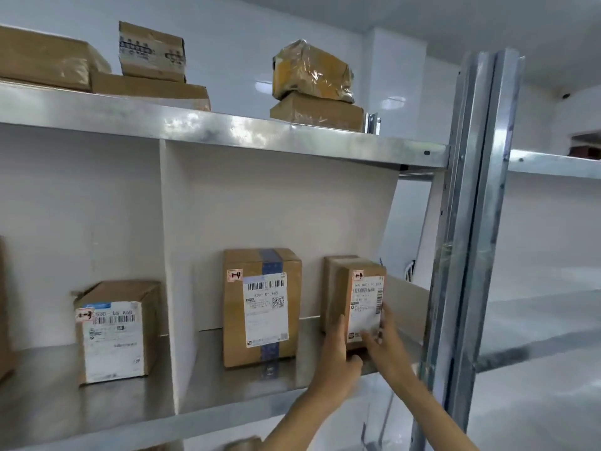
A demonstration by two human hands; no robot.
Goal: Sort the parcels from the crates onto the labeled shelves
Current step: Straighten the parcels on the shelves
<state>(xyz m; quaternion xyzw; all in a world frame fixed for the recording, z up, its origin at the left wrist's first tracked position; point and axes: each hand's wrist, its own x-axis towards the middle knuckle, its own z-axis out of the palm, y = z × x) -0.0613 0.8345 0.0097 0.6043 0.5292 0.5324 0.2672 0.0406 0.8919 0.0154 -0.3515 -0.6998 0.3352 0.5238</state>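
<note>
A small brown cardboard parcel (361,288) with a white label and a red "1-4" tag stands upright on the metal shelf (227,388), at the right end of the right compartment. My left hand (338,356) grips its lower left side and bottom edge. On its lower front and right side rests my right hand (383,343). Another "1-4" parcel (260,307) with blue tape stands to its left, apart from it. In the left compartment, beyond the white divider (175,288), is a parcel tagged "1-3" (113,330).
The upper shelf (227,128) carries several brown parcels, one wrapped in glossy tape (312,73). A steel upright post (471,222) stands just right of my hands. Another shelf unit (553,164) extends to the right.
</note>
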